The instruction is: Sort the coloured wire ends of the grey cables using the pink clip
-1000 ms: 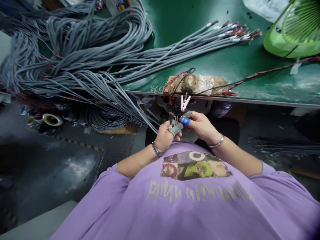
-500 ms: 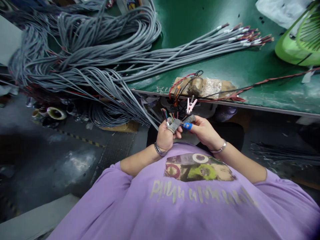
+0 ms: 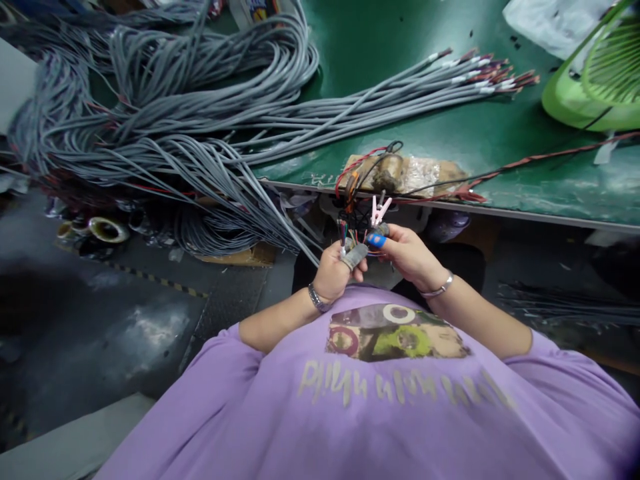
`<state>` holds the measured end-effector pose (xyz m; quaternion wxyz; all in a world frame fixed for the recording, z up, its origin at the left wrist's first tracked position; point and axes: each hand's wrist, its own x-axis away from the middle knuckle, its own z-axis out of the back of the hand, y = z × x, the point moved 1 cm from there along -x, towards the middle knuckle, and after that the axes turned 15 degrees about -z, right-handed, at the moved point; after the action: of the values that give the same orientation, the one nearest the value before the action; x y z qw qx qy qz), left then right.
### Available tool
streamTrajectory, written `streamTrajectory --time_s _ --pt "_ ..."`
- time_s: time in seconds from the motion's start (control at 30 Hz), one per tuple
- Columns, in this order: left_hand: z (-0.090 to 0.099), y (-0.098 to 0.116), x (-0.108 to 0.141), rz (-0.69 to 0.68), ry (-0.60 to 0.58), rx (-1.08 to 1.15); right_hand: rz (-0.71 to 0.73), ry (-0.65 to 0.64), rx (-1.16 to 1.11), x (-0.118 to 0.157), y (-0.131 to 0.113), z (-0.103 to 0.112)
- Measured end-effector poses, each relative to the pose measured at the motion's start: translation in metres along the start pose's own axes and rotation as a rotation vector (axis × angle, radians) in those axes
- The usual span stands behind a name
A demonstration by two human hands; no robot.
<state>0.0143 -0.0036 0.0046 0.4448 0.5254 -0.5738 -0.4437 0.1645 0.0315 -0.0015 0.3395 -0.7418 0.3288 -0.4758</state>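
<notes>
In front of my belly, my left hand (image 3: 334,272) is closed around the end of a grey cable (image 3: 313,257), its thumb covered with grey tape. Thin coloured wires (image 3: 343,230) fan upward out of that grip. Close on its right, my right hand (image 3: 411,255) pinches at the wires, with blue tape (image 3: 376,240) round the thumb and a dark covering on the forefinger. Which wires sit between those fingertips is too small to make out. A pink clothespin (image 3: 380,211) stands just above the right fingertips at the table edge.
Grey cables (image 3: 210,113) lie in a big looped bundle over the green table (image 3: 360,40), their stripped ends (image 3: 500,75) pointing right. Cardboard (image 3: 420,175) with clear tape is at the front edge. A green fan (image 3: 570,100) stands at right; tape rolls (image 3: 107,230) lie lower left.
My hands have come closer together: the left thumb moved slightly right, and the right fingertips rose a little toward the clothespin. The whole view has shifted slightly.
</notes>
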Motion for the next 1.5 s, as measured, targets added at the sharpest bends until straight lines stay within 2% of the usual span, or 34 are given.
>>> streamTrajectory --time_s 0.1,0.33,0.47,0.7,0.87,1.0,1.23,1.5 --pt "0.000 0.001 0.000 0.018 -0.049 -0.029 -0.019 -0.018 -0.033 -0.001 0.001 -0.004" --pt "0.000 0.007 0.004 0.006 -0.003 -0.016 -0.085 0.002 -0.285 -0.007 0.000 0.009" --pt "-0.005 0.012 0.003 0.013 -0.024 0.030 -0.117 -0.082 -0.258 -0.017 -0.010 0.013" --pt "-0.016 0.020 -0.006 0.027 -0.052 0.110 -0.060 -0.137 -0.301 -0.031 -0.022 0.003" --pt "-0.017 0.017 -0.011 0.037 -0.037 0.119 -0.112 -0.144 -0.427 -0.031 -0.025 -0.004" --pt "-0.016 0.013 -0.012 0.037 -0.024 0.124 -0.118 -0.103 -0.497 -0.031 -0.029 -0.009" --pt "-0.015 0.012 -0.011 0.039 -0.017 0.106 -0.093 -0.125 -0.547 -0.032 -0.026 -0.010" --pt "-0.013 0.013 -0.007 0.028 -0.036 0.111 -0.128 -0.203 -0.488 -0.033 -0.022 -0.002"
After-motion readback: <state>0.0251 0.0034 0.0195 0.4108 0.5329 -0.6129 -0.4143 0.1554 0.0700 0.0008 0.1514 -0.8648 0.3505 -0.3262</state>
